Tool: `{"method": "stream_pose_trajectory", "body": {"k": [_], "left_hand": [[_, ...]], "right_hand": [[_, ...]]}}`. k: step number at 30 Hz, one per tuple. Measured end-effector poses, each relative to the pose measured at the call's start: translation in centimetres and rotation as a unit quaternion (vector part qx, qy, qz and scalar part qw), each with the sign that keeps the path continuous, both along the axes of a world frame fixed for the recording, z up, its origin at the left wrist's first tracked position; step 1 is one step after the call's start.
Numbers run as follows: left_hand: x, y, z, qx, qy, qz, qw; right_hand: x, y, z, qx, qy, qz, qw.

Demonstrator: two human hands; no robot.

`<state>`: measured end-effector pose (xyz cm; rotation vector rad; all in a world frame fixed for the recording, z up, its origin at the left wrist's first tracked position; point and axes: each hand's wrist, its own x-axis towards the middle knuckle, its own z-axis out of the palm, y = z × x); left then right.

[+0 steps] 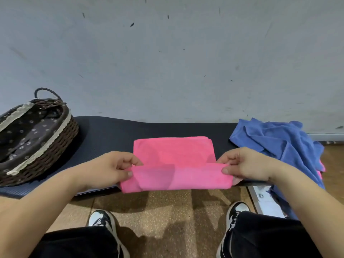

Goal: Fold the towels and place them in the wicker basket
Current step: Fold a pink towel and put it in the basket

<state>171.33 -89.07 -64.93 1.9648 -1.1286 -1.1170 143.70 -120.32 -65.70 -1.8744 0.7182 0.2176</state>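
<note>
A pink towel [174,155] lies partly folded on the dark mat [111,133], its near edge lifted off the surface. My left hand [111,168] pinches the near left corner. At the near right corner, my right hand [245,164] pinches the same raised edge. The wicker basket [61,146], dark brown with a flowered lining and lace trim, stands at the left end of the mat and holds no towel. A heap of crumpled blue towels [279,142] lies at the right end, with a bit of pink cloth showing under it.
The mat covers a low bench set against a grey wall [167,62]. A metal frame piece [260,196] shows under the bench at the right. My knees and two black-and-white shoes [104,220] rest on the brown floor below.
</note>
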Motion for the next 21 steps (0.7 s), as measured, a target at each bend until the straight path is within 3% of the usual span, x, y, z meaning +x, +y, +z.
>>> {"method": "stream_pose_trajectory", "body": {"k": [2, 7, 13, 21], "left_hand": [[0.7, -0.4, 0.1, -0.008, -0.007, 0.028, 1.0], [2.5, -2.6, -0.6, -0.033, -0.133, 0.147, 0.98], [4.5, -6.4, -2.2, -0.047, -0.204, 0.246, 0.946], [6.3, -9.0, -5.8, 0.026, -0.307, 0.179, 0.934]], "right_hand": [[0.8, -0.7, 0.1, 0.025, -0.019, -0.039, 0.999], [4.0, -1.8, -0.4, 0.0, -0.089, -0.147, 0.985], [8.2, -3.6, -2.4, -0.081, -0.133, -0.223, 0.962], [10.7, -4.2, -6.5, -0.241, -0.061, -0.172, 0.953]]}}
